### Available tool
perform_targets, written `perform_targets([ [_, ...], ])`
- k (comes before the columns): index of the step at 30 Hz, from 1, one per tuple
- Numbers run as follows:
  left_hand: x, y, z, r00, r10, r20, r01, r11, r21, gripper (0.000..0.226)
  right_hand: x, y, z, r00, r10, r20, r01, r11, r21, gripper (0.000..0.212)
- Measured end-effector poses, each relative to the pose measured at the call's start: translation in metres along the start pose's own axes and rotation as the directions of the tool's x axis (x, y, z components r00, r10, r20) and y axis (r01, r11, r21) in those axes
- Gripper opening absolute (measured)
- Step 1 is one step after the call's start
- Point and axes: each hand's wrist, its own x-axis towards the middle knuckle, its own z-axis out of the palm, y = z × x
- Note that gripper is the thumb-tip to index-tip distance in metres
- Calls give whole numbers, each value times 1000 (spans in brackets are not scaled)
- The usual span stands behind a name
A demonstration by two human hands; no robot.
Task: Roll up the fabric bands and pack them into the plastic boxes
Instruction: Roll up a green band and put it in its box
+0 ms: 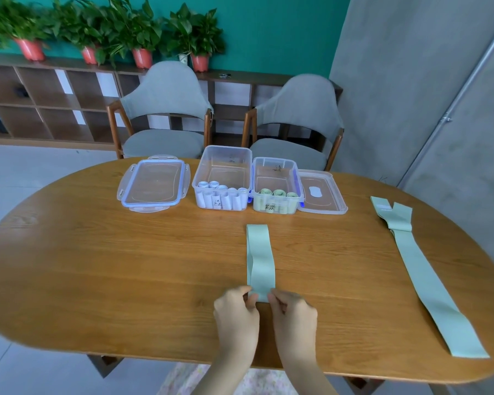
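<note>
Two hands meet at 6 o'clock on the table [97,266]: the left hand [236,316] and right hand [293,315] each pinch the near end of a pale green band [260,260] that lies flat, running toward 12 o'clock. A longer green band [428,275] lies at 3 o'clock, well apart. At 12 o'clock stand two open plastic boxes, the larger box [223,178] holding white rolls, the smaller box [275,185] holding green rolls, each with a lid beside it.
</note>
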Motion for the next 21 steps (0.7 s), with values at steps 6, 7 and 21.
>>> perform_targets([
  [6, -4, 0, -3, 999, -44, 22, 44, 999, -24, 13, -3, -9, -5, 988, 153, 15, -153, 972, 180, 13],
  [7, -4, 0, -3, 998, -52, 28, 53, 998, -32, 13, -2, -9, -6, 987, 160, 26, -162, 970, 179, 13],
  [21, 3, 5, -6, 993, -108, 43, 107, 994, 26, 13, 10, -16, -4, 981, 118, 152, -109, 992, -63, 29],
])
